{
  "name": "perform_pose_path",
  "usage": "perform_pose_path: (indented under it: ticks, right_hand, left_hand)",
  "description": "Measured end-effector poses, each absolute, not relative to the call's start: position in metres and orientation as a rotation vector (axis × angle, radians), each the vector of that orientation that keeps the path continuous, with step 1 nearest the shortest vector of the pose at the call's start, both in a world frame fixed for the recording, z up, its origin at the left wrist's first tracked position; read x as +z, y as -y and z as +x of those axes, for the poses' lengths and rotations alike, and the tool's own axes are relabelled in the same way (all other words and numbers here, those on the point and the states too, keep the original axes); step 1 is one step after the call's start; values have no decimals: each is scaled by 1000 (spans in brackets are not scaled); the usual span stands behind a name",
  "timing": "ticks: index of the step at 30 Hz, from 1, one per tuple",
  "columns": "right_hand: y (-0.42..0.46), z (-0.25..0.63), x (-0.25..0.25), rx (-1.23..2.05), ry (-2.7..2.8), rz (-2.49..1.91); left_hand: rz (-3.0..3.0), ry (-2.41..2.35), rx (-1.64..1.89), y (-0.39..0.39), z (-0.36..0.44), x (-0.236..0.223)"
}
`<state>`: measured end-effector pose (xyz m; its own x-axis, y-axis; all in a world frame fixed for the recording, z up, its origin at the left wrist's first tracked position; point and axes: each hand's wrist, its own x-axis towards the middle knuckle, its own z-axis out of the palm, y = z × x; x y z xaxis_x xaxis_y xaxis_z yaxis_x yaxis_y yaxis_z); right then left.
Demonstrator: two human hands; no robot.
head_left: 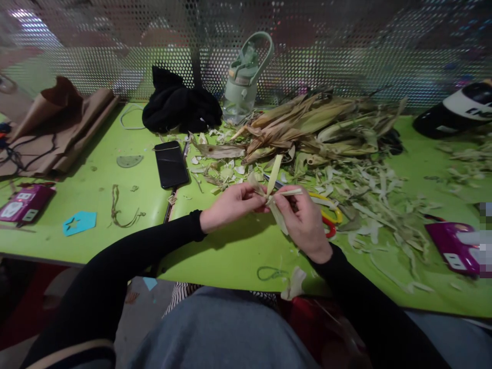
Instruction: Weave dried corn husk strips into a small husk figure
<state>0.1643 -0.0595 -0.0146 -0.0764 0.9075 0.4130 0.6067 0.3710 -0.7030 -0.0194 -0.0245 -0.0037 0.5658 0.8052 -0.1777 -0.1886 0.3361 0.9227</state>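
My left hand [230, 205] and my right hand [303, 220] meet above the green table [230, 251], both pinched on pale corn husk strips [273, 177] crossed between the fingertips. One strip stands up, another hangs down past my right palm. Under my right hand lie scissors with yellow and red handles [330, 212]. Behind them is a heap of dried corn husks [307, 125], with several cut scraps [376, 200] spread to the right.
A black phone [171, 164], black cloth [180, 110] and a pale green bottle [244, 77] stand at the back by a perforated screen. Brown paper [57, 128] lies far left. Purple boxes [23, 202] [455, 246], a blue paper shape [79, 222] and twine [119, 210] lie about.
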Motion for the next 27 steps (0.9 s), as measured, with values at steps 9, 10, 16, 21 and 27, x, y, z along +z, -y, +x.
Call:
perform_pose_path:
  ticks: [9,10,16,21,27]
  right_hand:
    - [59,163,-16,691,1823,-1293]
    - [59,163,-15,590,1891,-1301]
    - [67,164,-7,-362,2225,-1183]
    - [66,166,-4,-495,2213,-1030]
    - [57,167,-10,-87,2132,-1094]
  left_hand:
    - [1152,-825,812,22,-21,-1]
    - [1135,-834,830,21,-21,-1]
    - [1329,-945,883,15,-23,-8]
    - [1715,-1034,777,18,-25,-9]
    - [1698,-844,613,25,-25,-2]
